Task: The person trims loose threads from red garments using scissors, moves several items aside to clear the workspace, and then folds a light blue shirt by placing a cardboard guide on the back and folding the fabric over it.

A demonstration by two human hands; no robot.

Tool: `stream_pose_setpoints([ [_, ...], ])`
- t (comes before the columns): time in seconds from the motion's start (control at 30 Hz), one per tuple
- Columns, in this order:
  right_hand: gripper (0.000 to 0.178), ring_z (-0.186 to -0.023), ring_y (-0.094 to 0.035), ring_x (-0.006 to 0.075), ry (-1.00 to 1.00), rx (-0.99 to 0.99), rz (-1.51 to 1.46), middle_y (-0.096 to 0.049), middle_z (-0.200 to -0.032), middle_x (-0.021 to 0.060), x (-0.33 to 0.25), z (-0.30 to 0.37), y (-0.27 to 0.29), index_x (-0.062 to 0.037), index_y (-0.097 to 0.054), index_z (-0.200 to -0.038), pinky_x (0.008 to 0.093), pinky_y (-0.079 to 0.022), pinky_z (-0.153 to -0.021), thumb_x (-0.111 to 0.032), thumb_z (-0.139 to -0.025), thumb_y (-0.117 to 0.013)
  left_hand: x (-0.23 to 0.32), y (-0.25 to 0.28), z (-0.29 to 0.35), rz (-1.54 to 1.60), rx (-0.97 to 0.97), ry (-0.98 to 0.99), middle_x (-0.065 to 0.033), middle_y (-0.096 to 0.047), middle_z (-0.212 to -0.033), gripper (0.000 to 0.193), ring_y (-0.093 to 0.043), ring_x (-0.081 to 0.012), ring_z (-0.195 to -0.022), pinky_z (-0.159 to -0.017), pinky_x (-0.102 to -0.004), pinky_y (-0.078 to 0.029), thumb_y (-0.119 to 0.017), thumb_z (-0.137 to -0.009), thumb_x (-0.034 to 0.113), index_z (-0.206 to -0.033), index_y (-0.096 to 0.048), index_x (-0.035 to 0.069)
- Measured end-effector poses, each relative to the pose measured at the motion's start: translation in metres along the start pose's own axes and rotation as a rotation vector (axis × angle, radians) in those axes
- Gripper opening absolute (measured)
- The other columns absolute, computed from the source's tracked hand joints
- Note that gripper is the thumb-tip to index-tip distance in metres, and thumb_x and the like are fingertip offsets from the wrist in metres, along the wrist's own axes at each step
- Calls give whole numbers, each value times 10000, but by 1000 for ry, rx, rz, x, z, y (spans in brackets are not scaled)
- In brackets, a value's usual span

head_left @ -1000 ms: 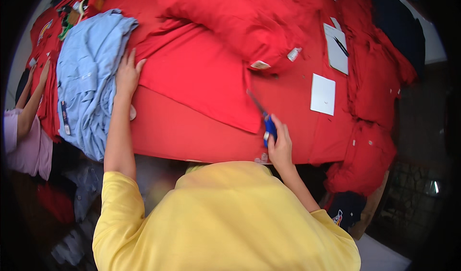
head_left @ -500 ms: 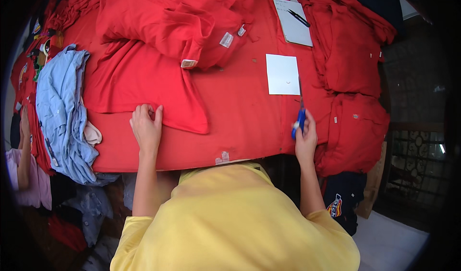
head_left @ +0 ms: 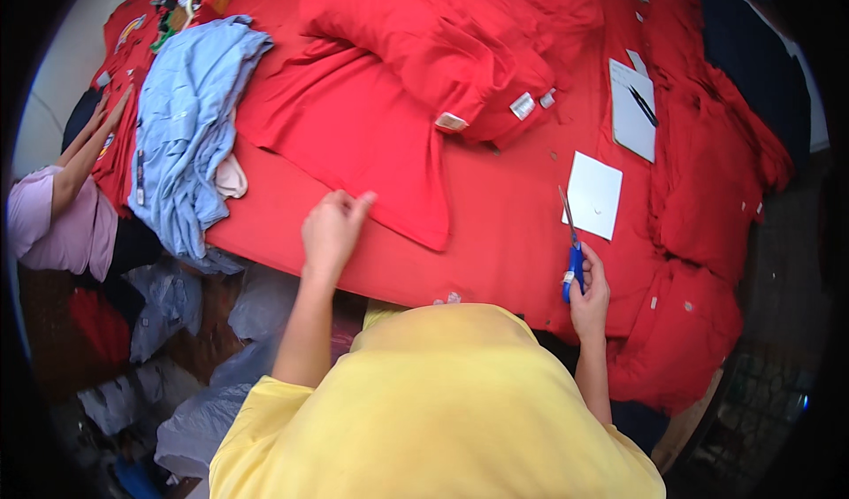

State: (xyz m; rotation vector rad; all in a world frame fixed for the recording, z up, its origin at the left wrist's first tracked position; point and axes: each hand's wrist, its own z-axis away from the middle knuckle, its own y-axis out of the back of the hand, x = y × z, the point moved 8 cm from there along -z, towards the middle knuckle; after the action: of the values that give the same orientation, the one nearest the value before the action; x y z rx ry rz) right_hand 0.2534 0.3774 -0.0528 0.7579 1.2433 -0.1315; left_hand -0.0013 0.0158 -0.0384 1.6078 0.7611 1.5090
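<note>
A red knit garment lies spread on the table, its hem running toward me. At that hem is my left hand, fingers curled and closed on the fabric edge, the thumb sticking out to the right. My right hand holds a pair of scissors with blue handles, by the right part of the table's near edge. The narrow blades point away from me, beside a white square card. Behind the spread part, more red fabric is bunched up, with white labels showing.
Light blue garments lie piled at left. A notepad with a black pen-like tool on it lies at right, near stacked red garments. Another person's arms reach onto the far left. Plastic bags are on the floor at lower left.
The view has turned to the left, so the table's things appear further right and tilted. My left hand stays at the hem; the scissors remain in my right hand.
</note>
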Motion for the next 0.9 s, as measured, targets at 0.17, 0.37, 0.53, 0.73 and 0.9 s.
stream_pose_setpoints([
  [0.17, 553, -1007, -586, 173, 147, -219, -210, -581, -1179, 103, -55, -28, -81, -8, -478, -1341, 288, -483, -875, 117, -805, -526, 10, -10, 9, 58, -11, -67, -137, -611, -716, 328, -613, -298, -670, -622, -408, -470, -645, -873, 335, -771, -608, 26],
  [0.37, 580, -1070, -588, 213, 322, -504, -368, -531, -1230, 142, -131, -41, -174, -34, -424, -1379, 321, -486, -920, 61, -825, -570, 15, -6, 6, 658, -320, 79, -50, -586, -751, 295, -595, -177, -735, -702, -320, -474, -597, -933, 253, -753, -568, 20],
  [0.53, 676, -1035, -571, 200, 412, -524, -382, -490, -1198, 143, -181, -65, -221, -65, -303, -1454, 313, -475, -904, 52, -843, -567, 51, -18, 10, 1293, -185, 60, -18, -517, -969, 203, -547, -88, -852, -786, -251, -486, -532, -981, 157, -837, -563, 17],
  [0.73, 652, -939, -608, 160, 247, -645, -819, -509, -1042, 89, -235, -104, -239, -51, -304, -1442, 275, -520, -864, 107, -847, -518, 73, -44, 25, 1255, -128, -76, -58, -616, -1131, 229, -595, -113, -1012, -855, -295, -505, -527, -983, 170, -1161, -551, 28],
  [0.9, 569, -1006, -637, 219, 321, -600, -675, -552, -1099, 132, -228, -103, -198, -21, -336, -1421, 327, -525, -881, 60, -884, -509, 46, -44, 8, 1979, -238, 370, -117, -591, -1250, 362, -587, -232, -1147, -980, -402, -466, -458, -1007, 231, -1286, -503, 5],
])
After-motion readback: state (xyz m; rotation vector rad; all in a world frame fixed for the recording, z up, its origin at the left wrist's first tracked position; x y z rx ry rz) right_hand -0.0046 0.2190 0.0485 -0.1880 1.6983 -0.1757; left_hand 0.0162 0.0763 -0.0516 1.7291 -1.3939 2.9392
